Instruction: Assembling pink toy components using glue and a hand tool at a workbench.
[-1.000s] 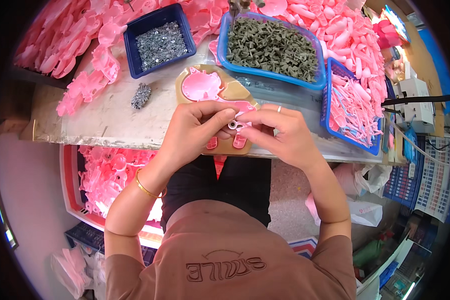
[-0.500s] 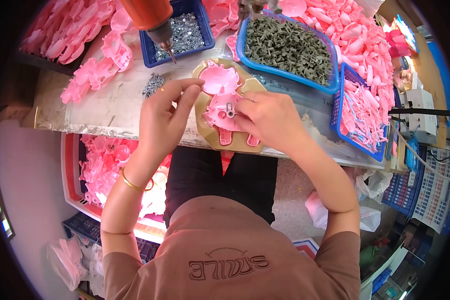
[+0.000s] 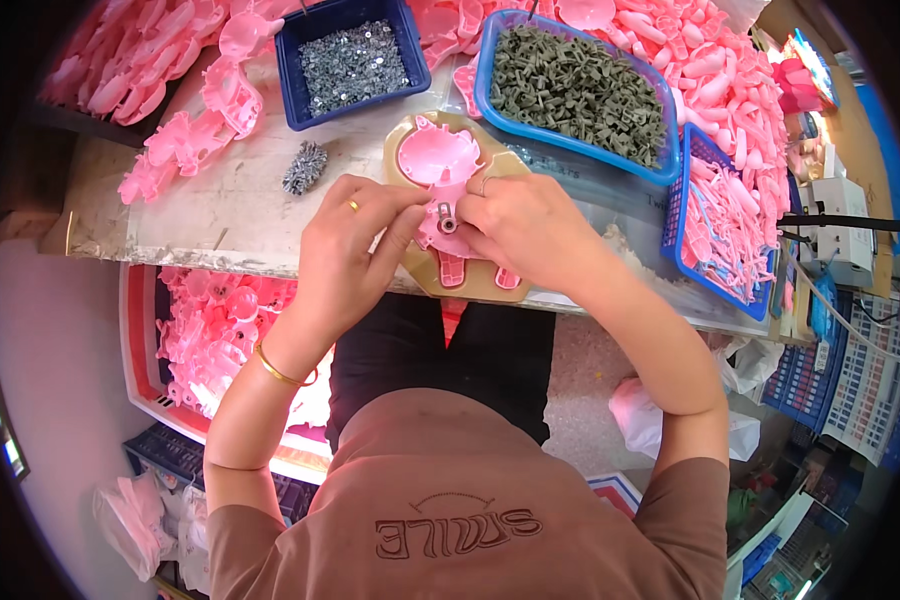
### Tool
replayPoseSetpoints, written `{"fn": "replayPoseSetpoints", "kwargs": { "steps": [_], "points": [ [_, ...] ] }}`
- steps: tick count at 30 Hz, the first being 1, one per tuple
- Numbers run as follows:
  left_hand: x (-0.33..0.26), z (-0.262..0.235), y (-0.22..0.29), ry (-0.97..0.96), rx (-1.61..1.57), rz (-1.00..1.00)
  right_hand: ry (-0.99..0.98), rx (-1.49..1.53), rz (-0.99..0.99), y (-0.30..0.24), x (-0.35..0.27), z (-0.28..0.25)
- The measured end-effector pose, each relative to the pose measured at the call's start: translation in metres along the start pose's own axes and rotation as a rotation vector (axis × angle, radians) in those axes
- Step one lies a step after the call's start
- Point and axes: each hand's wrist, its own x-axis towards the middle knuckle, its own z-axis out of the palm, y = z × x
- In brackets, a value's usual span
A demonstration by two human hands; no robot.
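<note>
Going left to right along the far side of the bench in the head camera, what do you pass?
Heap of pink plastic parts → dark blue tray of screws → blue tray of grey-green pieces → blue basket of pink sticks.

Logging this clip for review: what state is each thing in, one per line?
Left hand: fingers pinching the pink toy shell.
Right hand: pressing on the shell.
Pink toy shell: open half, lying in the tan jig.
Small metal part: seated in the shell.
Screw bin: partly filled.
Grey-part tray: heaped full.
</note>
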Motion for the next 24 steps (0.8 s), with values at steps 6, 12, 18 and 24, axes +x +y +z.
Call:
{"fn": "replayPoseSetpoints", "kwargs": {
  "steps": [6,12,18,24],
  "points": [
    [-0.007,0.004,-0.001,-0.258,0.208,0.306,-0.071,0.088,-0.070,0.008,0.006,-0.001],
    [-0.016,0.015,0.003,-0.225,0.293,0.260,-0.086,0.091,-0.085,0.010,0.009,-0.003],
    [-0.012,0.016,0.003,-0.234,0.269,0.242,0.122,0.141,0.027,0.004,-0.011,-0.002],
    [-0.015,0.018,0.003,-0.189,0.262,0.231,0.209,0.069,0.247,-0.003,-0.040,-0.010]
  ]
}}
